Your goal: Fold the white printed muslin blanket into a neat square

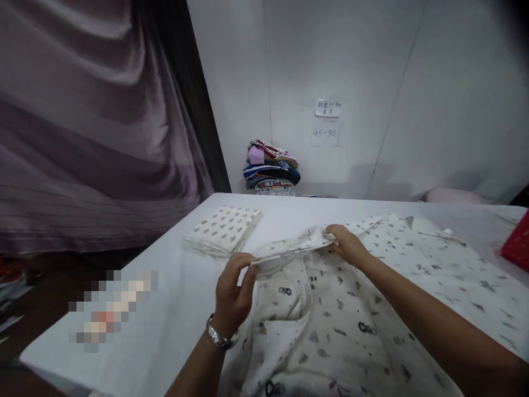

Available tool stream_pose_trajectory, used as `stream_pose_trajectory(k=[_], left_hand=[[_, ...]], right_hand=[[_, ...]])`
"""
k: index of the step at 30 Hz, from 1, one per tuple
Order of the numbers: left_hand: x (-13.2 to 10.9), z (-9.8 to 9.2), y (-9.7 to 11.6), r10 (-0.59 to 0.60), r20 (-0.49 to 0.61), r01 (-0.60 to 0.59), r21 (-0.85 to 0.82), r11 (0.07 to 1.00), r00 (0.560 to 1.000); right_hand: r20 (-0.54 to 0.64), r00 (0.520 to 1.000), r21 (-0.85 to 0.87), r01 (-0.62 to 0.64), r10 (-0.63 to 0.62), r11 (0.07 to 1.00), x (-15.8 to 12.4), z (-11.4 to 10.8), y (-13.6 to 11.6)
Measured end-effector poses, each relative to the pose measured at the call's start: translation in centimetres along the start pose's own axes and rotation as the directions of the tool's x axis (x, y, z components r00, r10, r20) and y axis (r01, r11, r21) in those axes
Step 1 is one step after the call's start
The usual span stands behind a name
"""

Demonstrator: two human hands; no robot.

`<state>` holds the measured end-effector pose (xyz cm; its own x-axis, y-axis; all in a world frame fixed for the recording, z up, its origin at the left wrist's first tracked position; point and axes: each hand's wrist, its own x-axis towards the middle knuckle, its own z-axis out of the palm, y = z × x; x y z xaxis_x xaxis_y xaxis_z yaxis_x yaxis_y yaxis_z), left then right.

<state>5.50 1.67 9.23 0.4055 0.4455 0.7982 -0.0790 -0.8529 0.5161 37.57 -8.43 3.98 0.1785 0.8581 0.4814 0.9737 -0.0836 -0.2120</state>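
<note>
A white baby garment (330,325) with small printed animals lies spread on the white table (182,286). My left hand (233,292), with a metal watch on its wrist, pinches the left end of a folded strip of the garment's fabric. My right hand (349,245) pinches the same strip at its right end, a little farther back. The strip is lifted slightly between both hands. More printed white cloth (446,259) spreads to the right under my right forearm.
A folded printed white cloth (225,229) lies on the table at the left. A stack of folded colourful clothes (270,168) sits against the back wall. A red object (518,242) is at the right edge. A purple-grey curtain (91,127) hangs at left.
</note>
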Motion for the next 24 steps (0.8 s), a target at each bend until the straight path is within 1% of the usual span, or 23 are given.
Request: stream_pose_trajectory(k=[4,7,12,14,18,20,22,24], left_hand=[[-0.1,0.1,0.0,-0.004,0.014,0.004,0.004,1.0,1.0],[-0.2,0.2,0.3,0.004,0.024,-0.003,-0.008,1.0,1.0],[-0.6,0.0,0.6,-0.001,0.068,0.002,-0.011,1.0,0.998],[-0.8,-0.2,0.5,-0.011,0.078,0.011,-0.001,1.0,0.997],[-1.1,-0.4,0.3,-0.007,0.101,0.007,-0.003,1.0,0.995],[-1.1,-0.5,0.2,-0.008,0.102,0.009,-0.004,1.0,0.995],[-1.2,-0.5,0.0,-0.018,0.087,0.017,0.007,1.0,0.996],[-1.3,-0.5,-0.2,-0.028,0.077,0.027,0.014,1.0,0.997]], right_hand=[[0.046,0.998,0.003,-0.03,0.03,1.0,-1.4,0.2,0.3],[0.1,0.994,-0.021,-0.045,0.047,0.999,-1.9,0.5,0.4],[0.171,0.985,-0.083,0.003,0.011,0.997,-1.9,0.9,0.3],[0.162,0.986,-0.097,-0.012,0.028,0.995,-1.8,0.9,0.2],[0.102,0.991,-0.1,-0.08,0.09,0.992,-1.6,0.3,0.1],[0.104,0.989,-0.102,-0.097,0.107,0.99,-1.5,-0.2,0.1],[0.116,0.988,-0.104,-0.089,0.101,0.991,-1.4,-0.5,0.3],[0.128,0.989,-0.104,-0.055,0.069,0.993,-1.3,-0.6,0.6]])
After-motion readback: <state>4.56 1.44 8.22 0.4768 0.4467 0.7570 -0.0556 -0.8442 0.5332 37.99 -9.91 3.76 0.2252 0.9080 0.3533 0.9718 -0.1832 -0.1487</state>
